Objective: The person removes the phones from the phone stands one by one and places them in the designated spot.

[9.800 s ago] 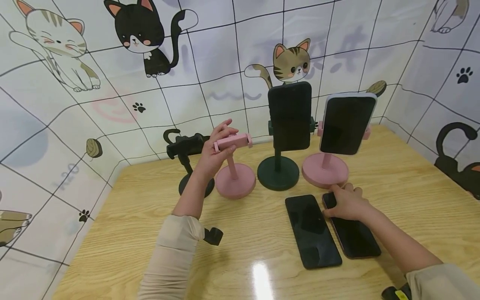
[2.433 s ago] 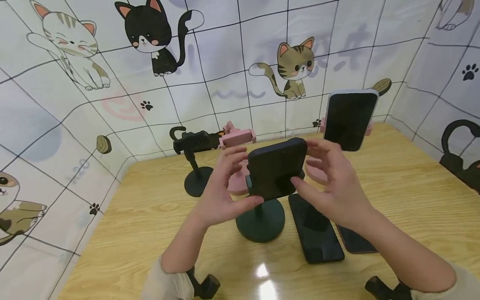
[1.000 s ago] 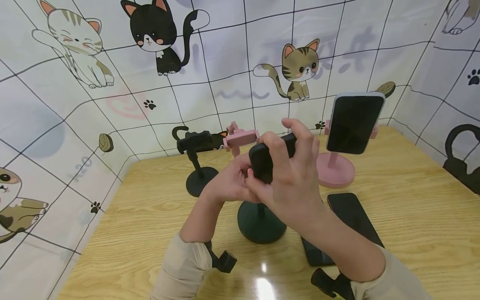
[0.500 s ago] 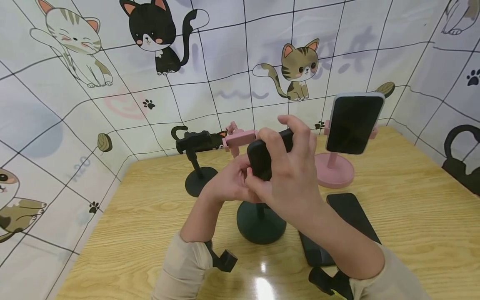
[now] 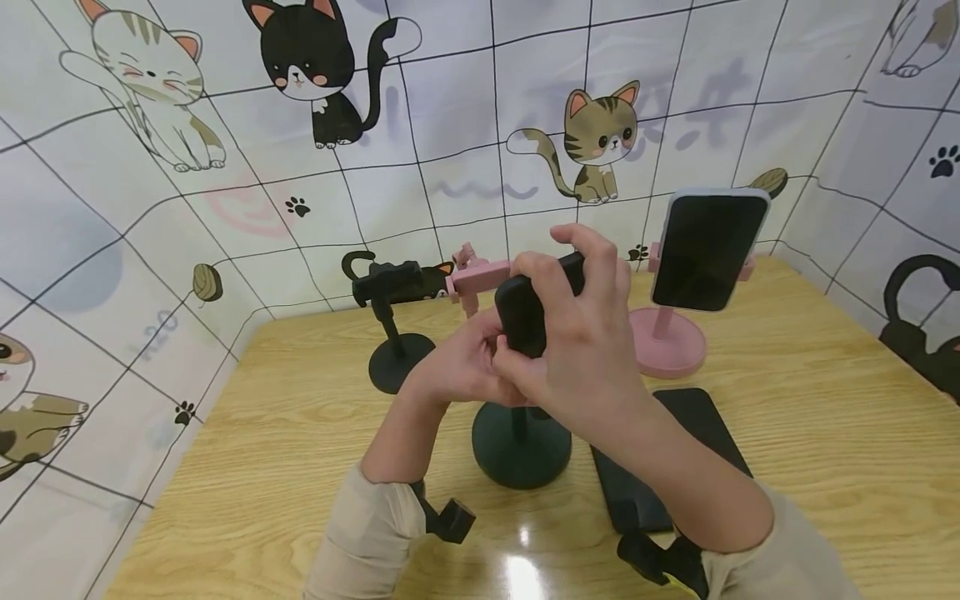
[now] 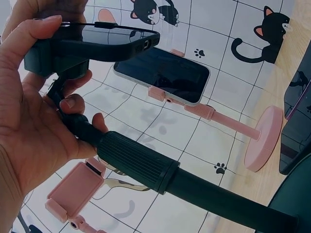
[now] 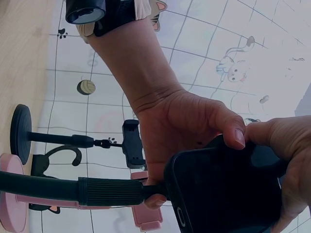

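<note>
A black smartphone (image 5: 521,315) sits in the clamp of a dark green phone stand (image 5: 521,450), tilted above the stand's round base. My right hand (image 5: 588,346) grips the phone, thumb on the near side and fingers over its upper edge. Behind and below it, my left hand (image 5: 465,362) holds the stand's head. The left wrist view shows that hand's fingers curled around the joint under the green clamp (image 6: 39,58), with the ribbed pole (image 6: 138,160) running down from it. From the right wrist view, the phone's dark face (image 7: 218,189) lies between both hands.
Two more black phones lie on the wooden table at right, the farther one (image 5: 693,412) partly under my right forearm. A pink stand (image 5: 667,346) bears a light-edged phone (image 5: 708,250). Behind my left hand are a black stand (image 5: 393,358) and another pink stand (image 5: 480,279).
The green stand has come forward from the back row. Both hands have left other things and now grip its head and phone, which has turned since 2.4 s ago. The last second shows little movement.
</note>
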`<action>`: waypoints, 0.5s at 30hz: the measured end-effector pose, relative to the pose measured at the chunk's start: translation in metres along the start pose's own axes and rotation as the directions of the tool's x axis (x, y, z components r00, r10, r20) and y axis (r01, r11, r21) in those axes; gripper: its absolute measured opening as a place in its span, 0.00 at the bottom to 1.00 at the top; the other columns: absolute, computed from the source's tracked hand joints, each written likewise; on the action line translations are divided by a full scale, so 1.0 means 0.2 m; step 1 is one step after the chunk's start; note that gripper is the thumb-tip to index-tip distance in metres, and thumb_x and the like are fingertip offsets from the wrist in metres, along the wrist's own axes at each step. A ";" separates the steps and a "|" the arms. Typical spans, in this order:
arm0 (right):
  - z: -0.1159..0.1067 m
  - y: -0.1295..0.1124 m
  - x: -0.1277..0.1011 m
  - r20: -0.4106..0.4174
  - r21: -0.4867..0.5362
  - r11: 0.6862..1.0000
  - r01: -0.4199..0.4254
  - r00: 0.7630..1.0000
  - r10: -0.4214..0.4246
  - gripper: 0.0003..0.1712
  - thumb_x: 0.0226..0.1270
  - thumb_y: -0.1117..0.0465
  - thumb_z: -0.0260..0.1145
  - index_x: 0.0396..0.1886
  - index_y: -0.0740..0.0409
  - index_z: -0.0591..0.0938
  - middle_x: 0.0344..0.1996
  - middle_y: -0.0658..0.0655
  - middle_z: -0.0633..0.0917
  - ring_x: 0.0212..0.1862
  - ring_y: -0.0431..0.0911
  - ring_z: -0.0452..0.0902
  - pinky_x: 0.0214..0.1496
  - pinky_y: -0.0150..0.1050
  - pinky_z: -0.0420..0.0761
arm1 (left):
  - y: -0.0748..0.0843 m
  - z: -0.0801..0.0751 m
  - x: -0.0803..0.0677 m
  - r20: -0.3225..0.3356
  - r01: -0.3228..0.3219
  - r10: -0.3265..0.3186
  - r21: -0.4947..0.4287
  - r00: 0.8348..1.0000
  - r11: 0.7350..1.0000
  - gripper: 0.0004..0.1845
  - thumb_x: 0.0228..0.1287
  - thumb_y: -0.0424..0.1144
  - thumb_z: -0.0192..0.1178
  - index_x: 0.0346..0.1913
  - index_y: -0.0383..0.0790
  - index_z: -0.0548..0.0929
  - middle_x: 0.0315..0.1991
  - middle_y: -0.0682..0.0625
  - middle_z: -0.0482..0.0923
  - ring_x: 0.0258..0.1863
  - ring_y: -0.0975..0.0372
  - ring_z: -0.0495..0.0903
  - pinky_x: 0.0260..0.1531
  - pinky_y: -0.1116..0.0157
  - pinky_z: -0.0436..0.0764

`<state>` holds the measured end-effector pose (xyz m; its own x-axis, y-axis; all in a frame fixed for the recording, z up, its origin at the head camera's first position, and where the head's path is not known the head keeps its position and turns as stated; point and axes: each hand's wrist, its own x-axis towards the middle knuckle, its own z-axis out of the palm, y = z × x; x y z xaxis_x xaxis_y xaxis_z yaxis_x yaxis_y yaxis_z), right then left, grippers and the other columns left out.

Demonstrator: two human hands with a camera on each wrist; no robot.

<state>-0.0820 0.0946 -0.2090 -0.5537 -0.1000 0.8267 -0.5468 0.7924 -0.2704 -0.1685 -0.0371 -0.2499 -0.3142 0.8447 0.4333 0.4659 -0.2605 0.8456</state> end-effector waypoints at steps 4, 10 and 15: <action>-0.02 0.00 0.00 0.047 0.026 0.999 -0.039 0.998 0.038 0.35 0.33 0.59 0.77 0.45 0.55 0.70 0.56 0.65 0.60 0.56 0.62 0.55 0.46 0.54 0.71 | -0.01 -0.01 0.00 0.011 0.006 -0.006 -0.019 1.000 1.000 0.26 0.40 0.25 0.63 0.46 0.25 0.68 0.33 0.38 0.71 0.31 0.56 0.74 0.33 0.56 0.77; -0.04 0.01 -0.01 0.081 0.129 0.991 -0.042 0.996 0.031 0.34 0.34 0.61 0.76 0.45 0.54 0.71 0.57 0.64 0.60 0.58 0.56 0.57 0.46 0.50 0.73 | -0.02 -0.02 0.00 0.019 -0.017 0.017 -0.035 1.000 0.999 0.34 0.41 0.43 0.73 0.45 0.24 0.69 0.36 0.47 0.75 0.35 0.56 0.74 0.38 0.56 0.75; -0.03 0.09 -0.03 0.038 0.213 0.976 0.048 0.998 -0.058 0.35 0.35 0.55 0.76 0.48 0.47 0.72 0.61 0.54 0.59 0.61 0.47 0.56 0.48 0.44 0.72 | -0.04 -0.02 0.01 0.017 -0.071 0.072 -0.018 0.997 0.997 0.40 0.37 0.52 0.71 0.46 0.23 0.67 0.42 0.49 0.71 0.42 0.56 0.71 0.45 0.54 0.72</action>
<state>-0.0837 0.1131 -0.2161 -0.5450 -0.1686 0.8213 -0.6941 0.6402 -0.3291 -0.1765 -0.0348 -0.2536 -0.2662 0.8315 0.4875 0.4723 -0.3284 0.8180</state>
